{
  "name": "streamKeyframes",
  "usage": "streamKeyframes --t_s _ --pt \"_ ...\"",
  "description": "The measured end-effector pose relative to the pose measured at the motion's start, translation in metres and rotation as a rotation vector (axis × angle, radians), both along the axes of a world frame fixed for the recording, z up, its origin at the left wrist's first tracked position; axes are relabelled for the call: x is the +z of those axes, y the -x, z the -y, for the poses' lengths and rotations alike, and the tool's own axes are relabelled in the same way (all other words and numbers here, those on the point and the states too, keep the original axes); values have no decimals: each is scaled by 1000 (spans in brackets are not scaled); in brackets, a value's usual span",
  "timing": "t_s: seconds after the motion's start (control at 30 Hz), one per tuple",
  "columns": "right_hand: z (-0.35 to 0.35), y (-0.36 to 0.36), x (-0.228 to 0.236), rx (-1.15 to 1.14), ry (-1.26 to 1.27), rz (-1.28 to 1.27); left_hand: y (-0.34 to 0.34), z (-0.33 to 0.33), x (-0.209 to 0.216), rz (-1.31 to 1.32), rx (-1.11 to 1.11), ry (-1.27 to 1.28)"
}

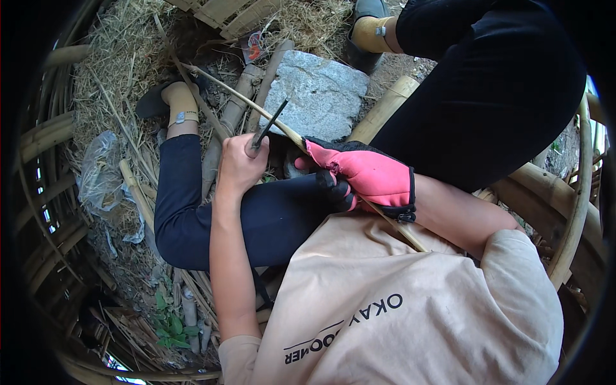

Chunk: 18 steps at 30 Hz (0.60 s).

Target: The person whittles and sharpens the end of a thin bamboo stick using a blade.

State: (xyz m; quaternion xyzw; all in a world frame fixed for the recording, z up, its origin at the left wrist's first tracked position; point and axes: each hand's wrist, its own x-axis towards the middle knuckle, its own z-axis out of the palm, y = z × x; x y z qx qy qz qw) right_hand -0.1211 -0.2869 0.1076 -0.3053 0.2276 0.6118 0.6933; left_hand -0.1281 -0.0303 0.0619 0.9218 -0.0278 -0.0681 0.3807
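My bare left hand (239,165) is wrapped round the handle of a knife (274,120). Its narrow dark blade points up and to the right, close to a long thin bamboo strip (247,97). I cannot tell whether the blade touches the strip. In a pink and black glove, my right hand (372,176) is closed on that strip. One end of the strip runs away to the far left; the other emerges under the glove and lies against my beige shirt (410,308). Both hands are above my dark-trousered leg (276,215).
Beyond my hands sits a rough grey stone block (314,90), with bamboo poles (388,106) around it. Straw (122,64) covers the ground at the far left. A clear plastic bag (101,170) lies at the left. Bamboo framing (581,192) curves along the right side.
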Motion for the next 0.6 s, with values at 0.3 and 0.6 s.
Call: streamKeyframes --t_s 0.3,0.6 --pt "-3 2 -3 -18 -33 -4 -22 -44 -27 6 233 -306" --pt "-1 0 2 -18 -8 14 3 -9 0 -79 96 -67"
